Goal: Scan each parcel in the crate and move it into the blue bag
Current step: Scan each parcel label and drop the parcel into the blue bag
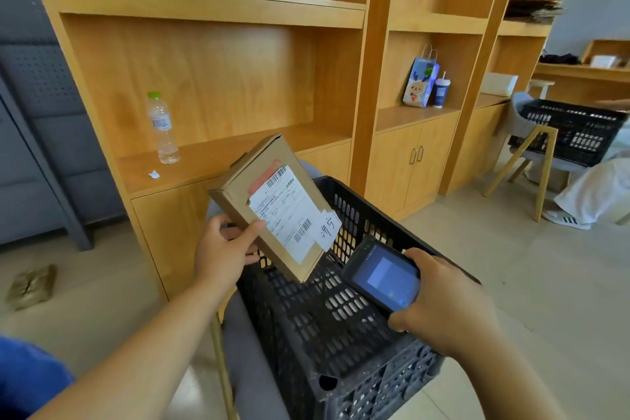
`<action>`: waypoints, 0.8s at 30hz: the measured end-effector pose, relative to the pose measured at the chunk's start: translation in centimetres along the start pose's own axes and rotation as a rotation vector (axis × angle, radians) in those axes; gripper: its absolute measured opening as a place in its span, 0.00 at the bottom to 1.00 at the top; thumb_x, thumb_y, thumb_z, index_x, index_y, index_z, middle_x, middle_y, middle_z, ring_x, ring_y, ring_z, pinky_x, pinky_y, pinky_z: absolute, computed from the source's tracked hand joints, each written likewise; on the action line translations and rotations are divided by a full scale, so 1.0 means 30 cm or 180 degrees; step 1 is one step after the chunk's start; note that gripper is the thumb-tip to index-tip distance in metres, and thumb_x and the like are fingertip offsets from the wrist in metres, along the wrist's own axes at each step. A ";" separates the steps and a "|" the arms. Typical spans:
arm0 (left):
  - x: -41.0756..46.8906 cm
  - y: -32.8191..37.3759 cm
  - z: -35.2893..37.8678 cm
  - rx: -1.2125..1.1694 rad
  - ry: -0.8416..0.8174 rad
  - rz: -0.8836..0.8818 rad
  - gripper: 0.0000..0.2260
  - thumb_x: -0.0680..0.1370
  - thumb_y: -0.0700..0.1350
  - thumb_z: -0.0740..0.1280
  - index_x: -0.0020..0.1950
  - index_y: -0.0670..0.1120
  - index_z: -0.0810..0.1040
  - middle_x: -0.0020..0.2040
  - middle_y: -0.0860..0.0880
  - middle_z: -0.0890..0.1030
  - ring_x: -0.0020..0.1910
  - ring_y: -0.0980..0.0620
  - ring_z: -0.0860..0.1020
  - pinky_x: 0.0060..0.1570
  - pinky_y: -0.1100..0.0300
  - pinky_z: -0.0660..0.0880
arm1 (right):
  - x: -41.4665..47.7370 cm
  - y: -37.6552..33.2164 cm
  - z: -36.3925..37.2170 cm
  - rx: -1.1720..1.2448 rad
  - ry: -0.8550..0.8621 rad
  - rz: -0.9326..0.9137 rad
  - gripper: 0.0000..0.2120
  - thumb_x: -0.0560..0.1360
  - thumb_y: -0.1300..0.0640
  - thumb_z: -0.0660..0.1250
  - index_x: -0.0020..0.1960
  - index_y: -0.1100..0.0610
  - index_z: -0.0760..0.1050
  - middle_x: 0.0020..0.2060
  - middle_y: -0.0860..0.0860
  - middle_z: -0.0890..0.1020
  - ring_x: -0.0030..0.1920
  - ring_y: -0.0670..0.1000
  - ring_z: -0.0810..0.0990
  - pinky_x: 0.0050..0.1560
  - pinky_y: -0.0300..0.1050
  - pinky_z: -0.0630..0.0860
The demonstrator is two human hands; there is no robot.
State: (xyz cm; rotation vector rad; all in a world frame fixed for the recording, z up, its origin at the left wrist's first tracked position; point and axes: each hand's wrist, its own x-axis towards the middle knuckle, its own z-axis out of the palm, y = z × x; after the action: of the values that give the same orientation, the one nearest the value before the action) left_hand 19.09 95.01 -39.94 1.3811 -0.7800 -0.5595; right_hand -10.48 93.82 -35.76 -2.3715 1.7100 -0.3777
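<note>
From the head camera, my left hand (225, 249) grips a flat brown cardboard parcel (272, 201) by its lower left edge. The thumb presses on the front beside the white shipping label (284, 211) and the fingers are curled behind. The parcel is raised and tilted above the far left part of the black crate (341, 324), touching none of it that I can see, with its label and barcodes facing me. A paper tag with handwriting (328, 227) hangs off the label's lower right corner.

My right hand (443, 303) is wrapped round the near end of a dark handheld scanner (381, 274), with the fingers closed over its edges. The bluish screen is lit, and the far end points up toward the parcel's lower corner, near it but apart. The scanner is over the crate's open top.

The crate rests on a grey chair seat (249, 351) in front of wooden shelving (211, 78). A water bottle (163, 128) stands upright on the shelf ledge to the left. A blue paper gift bag (421, 83) and a cup (441, 92) stand just beside each other in the next bay. A second black crate (572, 133) sits on a chair at the far right. A patch of blue fabric (27, 378) fills the lower left corner, but I cannot tell what it is.
</note>
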 end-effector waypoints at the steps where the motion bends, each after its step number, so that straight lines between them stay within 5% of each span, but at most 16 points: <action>1: 0.000 0.000 -0.004 0.0003 0.0002 0.0007 0.15 0.70 0.51 0.76 0.49 0.56 0.71 0.47 0.49 0.81 0.40 0.48 0.84 0.34 0.59 0.81 | -0.001 -0.002 -0.002 -0.0025 -0.0008 -0.0004 0.44 0.56 0.39 0.71 0.68 0.45 0.59 0.44 0.42 0.69 0.42 0.47 0.73 0.39 0.43 0.74; 10: 0.003 0.000 -0.027 0.0026 0.0089 -0.0027 0.23 0.70 0.51 0.75 0.59 0.49 0.70 0.49 0.47 0.80 0.42 0.48 0.84 0.33 0.61 0.80 | 0.000 -0.012 -0.007 -0.0159 -0.0031 -0.0026 0.37 0.55 0.40 0.70 0.61 0.45 0.63 0.42 0.42 0.71 0.38 0.45 0.73 0.30 0.39 0.67; 18: -0.007 0.007 -0.066 -0.0078 0.0151 0.0040 0.19 0.72 0.52 0.73 0.58 0.52 0.71 0.52 0.48 0.81 0.43 0.49 0.84 0.33 0.60 0.80 | 0.003 -0.026 0.006 -0.0009 0.0204 -0.0156 0.44 0.56 0.39 0.71 0.68 0.46 0.58 0.47 0.41 0.70 0.43 0.46 0.72 0.38 0.42 0.72; 24: -0.118 0.046 -0.248 -0.0718 0.0567 0.0246 0.13 0.72 0.48 0.71 0.55 0.55 0.76 0.49 0.53 0.85 0.41 0.52 0.84 0.30 0.63 0.77 | 0.006 -0.144 0.021 0.0388 0.0238 -0.0813 0.45 0.56 0.40 0.75 0.69 0.46 0.60 0.56 0.44 0.74 0.51 0.50 0.75 0.46 0.48 0.75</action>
State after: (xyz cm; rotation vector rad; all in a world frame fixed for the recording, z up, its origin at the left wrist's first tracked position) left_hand 22.39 102.63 -39.23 1.1696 -0.6041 -0.4430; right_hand -6.33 95.02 -35.04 -2.5178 1.3700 -0.5988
